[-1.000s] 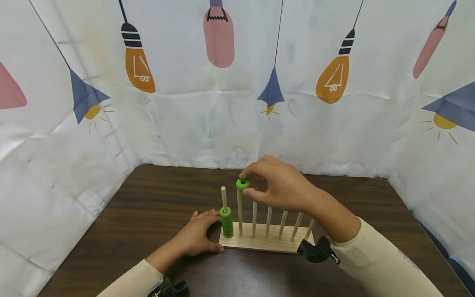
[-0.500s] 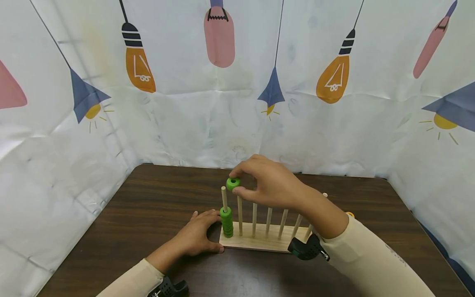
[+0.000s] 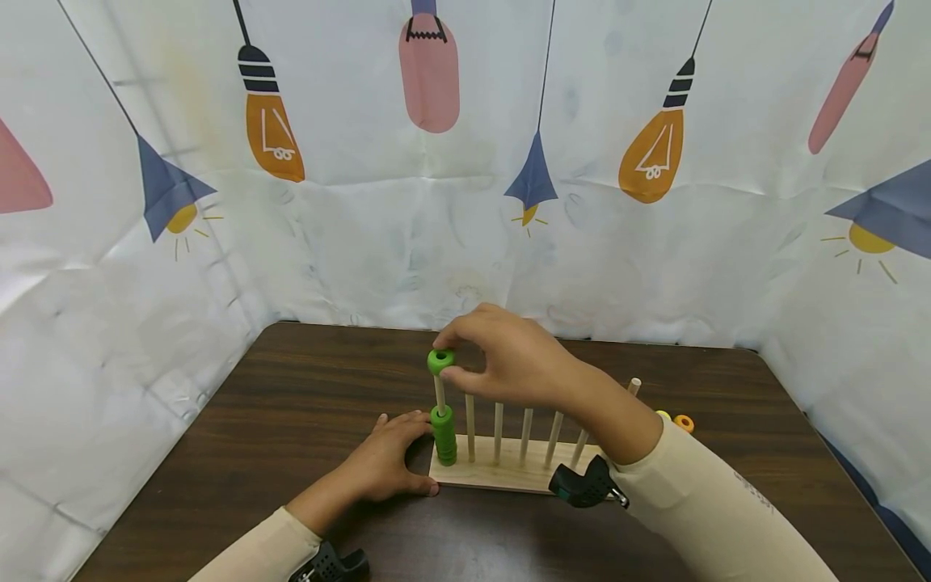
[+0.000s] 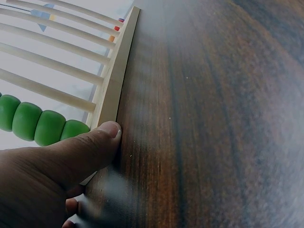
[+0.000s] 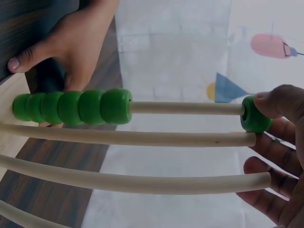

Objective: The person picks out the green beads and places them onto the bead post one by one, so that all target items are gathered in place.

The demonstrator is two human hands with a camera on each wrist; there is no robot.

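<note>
A wooden peg board (image 3: 502, 474) with a row of upright pegs stands on the table. Several green beads (image 3: 444, 436) are stacked low on its leftmost peg. My right hand (image 3: 520, 360) pinches another green bead (image 3: 440, 361) between thumb and fingers at the top of that peg. In the right wrist view the peg's tip meets this held bead (image 5: 255, 114), and bare peg shows below it. My left hand (image 3: 389, 461) grips the board's left end, its thumb (image 4: 107, 135) against the front edge in the left wrist view and its other fingers toward the far side.
Bare pegs (image 3: 498, 432) stand to the right of the loaded one, some partly behind my right forearm. An orange bead (image 3: 684, 423) and a yellow bead (image 3: 663, 415) lie on the dark table (image 3: 218, 469) at the right. A printed curtain (image 3: 407, 242) hangs behind.
My right hand has moved left with the green bead, from above the second peg to the top of the leftmost one. The beads at the right have come into sight. My left hand stays put.
</note>
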